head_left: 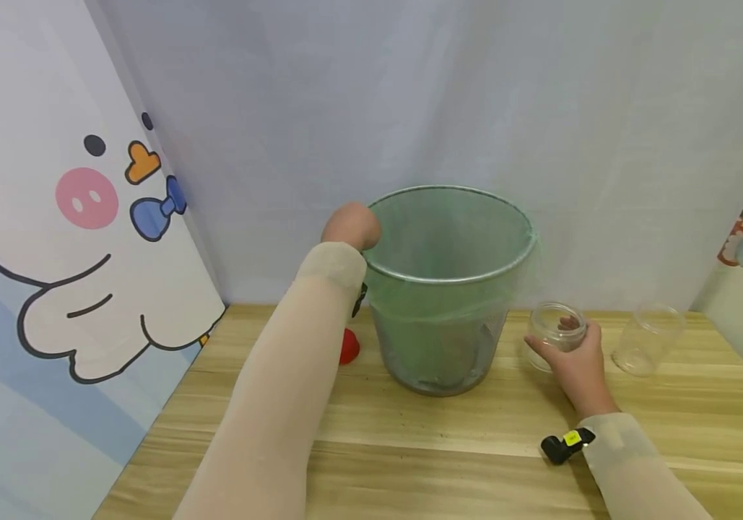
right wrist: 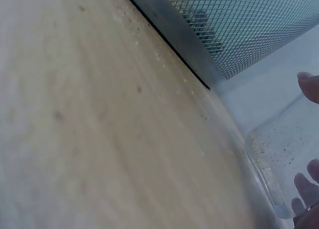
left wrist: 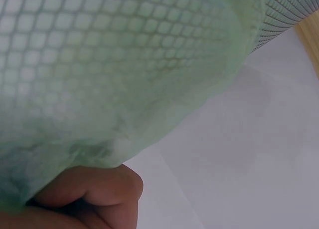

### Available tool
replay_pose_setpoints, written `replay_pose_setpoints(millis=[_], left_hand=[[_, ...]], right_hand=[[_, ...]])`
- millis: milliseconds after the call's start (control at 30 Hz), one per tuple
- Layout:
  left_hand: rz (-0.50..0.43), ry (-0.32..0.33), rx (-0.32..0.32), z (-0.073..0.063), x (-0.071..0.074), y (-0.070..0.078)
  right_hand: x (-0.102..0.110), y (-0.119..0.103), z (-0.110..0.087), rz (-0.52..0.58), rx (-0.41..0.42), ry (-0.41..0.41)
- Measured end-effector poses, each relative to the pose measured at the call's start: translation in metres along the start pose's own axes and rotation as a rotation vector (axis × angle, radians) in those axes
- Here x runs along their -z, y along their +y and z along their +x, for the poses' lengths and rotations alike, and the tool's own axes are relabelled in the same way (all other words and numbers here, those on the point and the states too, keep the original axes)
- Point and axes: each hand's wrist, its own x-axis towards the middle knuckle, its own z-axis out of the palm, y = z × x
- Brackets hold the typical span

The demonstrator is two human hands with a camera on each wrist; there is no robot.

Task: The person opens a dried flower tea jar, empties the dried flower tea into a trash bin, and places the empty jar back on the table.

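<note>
A mesh wastebasket stands at the back of the table, lined with a translucent green plastic bag folded over its rim. My left hand is at the rim's left side. In the left wrist view its curled fingers grip the bag's loose edge; part of the grip is hidden. To the basket's right, a clear glass jar stands upright, with small brown specks inside. My right hand holds this jar, thumb at the near left and fingers round the far side.
A clear cup stands right of the jar. Left of the basket lies a red object, partly hidden by my left arm. Behind the wooden table hangs a pale curtain, and a cartoon-printed panel stands at the left.
</note>
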Motion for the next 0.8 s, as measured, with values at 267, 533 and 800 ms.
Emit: replay_pose_setpoints(millis=[267,533,800], left_hand=[[0.016,0.008,-0.002,-0.005,0.002,0.001],[-0.007,0.012,0.021,0.002,-0.001,0.000],[0.009,0.034,-0.001,-0.001,-0.002,0.001]], right_hand=[[0.001,0.003,0.000,0.005,-0.011,-0.009],[0.005,0.005,-0.005,0.022,-0.041,-0.017],[0.006,0.002,-0.009,0.019,-0.024,-0.022]])
